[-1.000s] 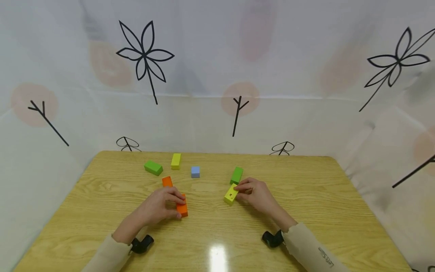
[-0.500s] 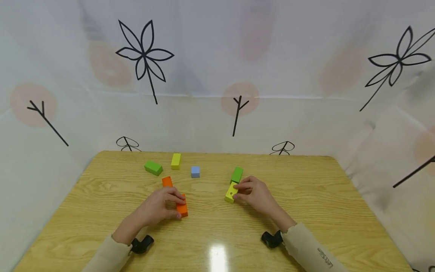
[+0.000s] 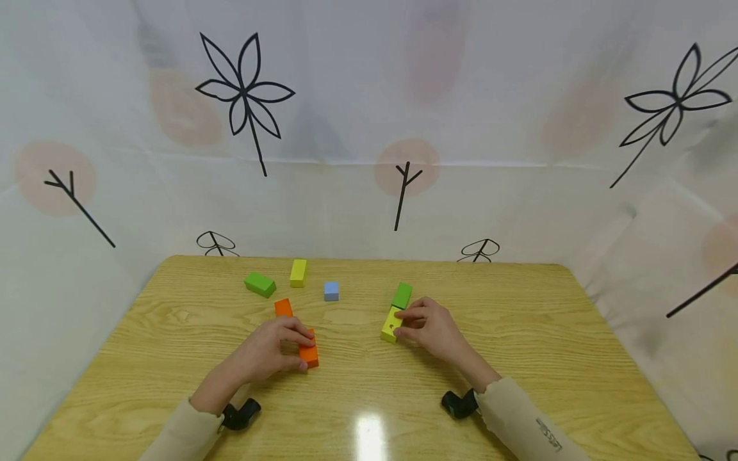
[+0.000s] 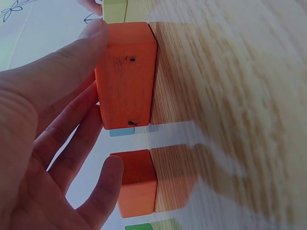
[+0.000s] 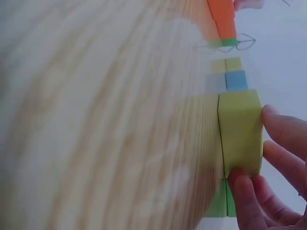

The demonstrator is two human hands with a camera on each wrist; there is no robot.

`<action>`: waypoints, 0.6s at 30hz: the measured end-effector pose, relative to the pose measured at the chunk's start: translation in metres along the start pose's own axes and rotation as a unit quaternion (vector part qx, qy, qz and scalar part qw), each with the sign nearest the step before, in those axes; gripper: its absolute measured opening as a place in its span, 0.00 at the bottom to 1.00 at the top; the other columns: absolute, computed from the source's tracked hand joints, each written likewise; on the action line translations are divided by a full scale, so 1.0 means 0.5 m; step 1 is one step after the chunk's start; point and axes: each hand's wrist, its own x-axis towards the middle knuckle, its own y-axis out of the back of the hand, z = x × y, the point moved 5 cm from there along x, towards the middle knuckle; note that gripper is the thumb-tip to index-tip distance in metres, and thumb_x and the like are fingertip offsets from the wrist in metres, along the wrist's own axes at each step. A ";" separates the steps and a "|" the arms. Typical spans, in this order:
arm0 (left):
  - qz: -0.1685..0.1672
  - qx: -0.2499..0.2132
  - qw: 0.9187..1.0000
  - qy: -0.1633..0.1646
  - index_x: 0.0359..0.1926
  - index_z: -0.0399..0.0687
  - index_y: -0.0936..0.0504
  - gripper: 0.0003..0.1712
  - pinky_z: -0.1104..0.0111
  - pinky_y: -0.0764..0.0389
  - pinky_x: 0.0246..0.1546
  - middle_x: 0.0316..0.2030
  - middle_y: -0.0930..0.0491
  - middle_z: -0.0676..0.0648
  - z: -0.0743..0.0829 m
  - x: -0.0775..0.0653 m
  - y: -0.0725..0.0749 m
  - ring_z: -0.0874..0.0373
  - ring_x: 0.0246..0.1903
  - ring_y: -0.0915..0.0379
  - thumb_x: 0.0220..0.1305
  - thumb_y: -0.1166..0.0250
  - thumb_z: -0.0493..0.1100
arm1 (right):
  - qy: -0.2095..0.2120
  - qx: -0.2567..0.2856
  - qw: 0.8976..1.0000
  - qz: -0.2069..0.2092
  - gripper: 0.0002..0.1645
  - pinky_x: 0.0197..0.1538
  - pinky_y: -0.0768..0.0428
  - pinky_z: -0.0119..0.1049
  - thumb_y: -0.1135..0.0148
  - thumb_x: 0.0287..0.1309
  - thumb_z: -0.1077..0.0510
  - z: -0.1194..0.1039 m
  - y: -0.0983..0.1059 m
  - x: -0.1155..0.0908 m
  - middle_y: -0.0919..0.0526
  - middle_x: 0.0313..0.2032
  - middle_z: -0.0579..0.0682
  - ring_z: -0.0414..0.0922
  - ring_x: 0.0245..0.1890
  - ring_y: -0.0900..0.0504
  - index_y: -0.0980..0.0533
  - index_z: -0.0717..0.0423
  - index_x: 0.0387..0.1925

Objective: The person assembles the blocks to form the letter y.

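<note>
Nearest you, two pale sleeves (image 3: 183,430), a black device (image 3: 241,415) at each cuff, over a glossy wood-grain table (image 3: 357,390). Your left hand (image 3: 266,349) holds the near orange block (image 3: 309,356) between thumb and fingers; the block lies left of the table's middle, long and smooth, its face toward your left wrist camera scuffed with two dark marks. Your right hand (image 3: 437,333) grips the near yellow block (image 3: 389,331), fingertips on its top and side. This one lies right of the middle, clean on its long side, dark spot on top.

Beyond: a far orange block (image 3: 283,307) just past your left fingers, partly hidden. The right green block (image 3: 402,295) stands in line with the near yellow one, ends apparently touching. A pale blue cube (image 3: 331,291) sits between the two groups. Farther left, another green block (image 3: 260,285), angled, then a far yellow block (image 3: 298,273). Behind all, a white cloth backdrop (image 3: 328,211) with black line-drawn plants and faded pink patches.
</note>
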 end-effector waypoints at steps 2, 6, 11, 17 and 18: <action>-0.001 -0.001 1.000 0.002 0.45 0.51 0.10 0.19 0.58 0.23 0.51 0.46 0.21 0.60 -0.001 0.000 0.000 0.59 0.48 0.26 0.50 0.20 0.45 | 0.000 -0.002 1.000 -0.001 0.19 0.44 0.18 0.35 0.22 0.51 0.56 -0.001 0.000 0.001 0.24 0.41 0.46 0.42 0.41 0.21 0.14 0.52 0.46; -0.001 -0.007 1.000 0.003 0.45 0.51 0.10 0.19 0.59 0.23 0.50 0.45 0.21 0.60 -0.003 0.000 -0.001 0.60 0.47 0.26 0.50 0.20 0.45 | 0.000 -0.005 1.000 -0.002 0.18 0.44 0.18 0.34 0.22 0.52 0.56 -0.003 0.000 0.002 0.24 0.41 0.46 0.42 0.41 0.21 0.14 0.53 0.46; 0.000 -0.008 1.000 0.001 0.45 0.51 0.10 0.19 0.59 0.23 0.50 0.45 0.21 0.60 -0.003 0.000 -0.001 0.60 0.47 0.26 0.50 0.20 0.45 | 0.000 -0.008 1.000 -0.003 0.18 0.43 0.18 0.33 0.23 0.52 0.56 -0.003 -0.001 0.004 0.24 0.40 0.47 0.42 0.41 0.21 0.14 0.53 0.46; 0.001 -0.008 1.000 0.000 0.45 0.51 0.10 0.19 0.59 0.22 0.50 0.45 0.21 0.60 -0.002 -0.001 -0.001 0.60 0.48 0.26 0.50 0.20 0.45 | 0.003 -0.005 1.000 -0.002 0.17 0.44 0.18 0.33 0.23 0.52 0.57 -0.005 0.001 0.006 0.23 0.40 0.48 0.44 0.42 0.21 0.14 0.54 0.46; 0.001 -0.008 1.000 0.001 0.45 0.51 0.10 0.19 0.59 0.22 0.50 0.45 0.21 0.61 -0.002 -0.001 -0.001 0.60 0.48 0.26 0.50 0.20 0.45 | 0.004 -0.004 1.000 -0.002 0.17 0.44 0.18 0.33 0.23 0.52 0.57 -0.005 0.001 0.006 0.23 0.40 0.48 0.44 0.42 0.21 0.14 0.54 0.45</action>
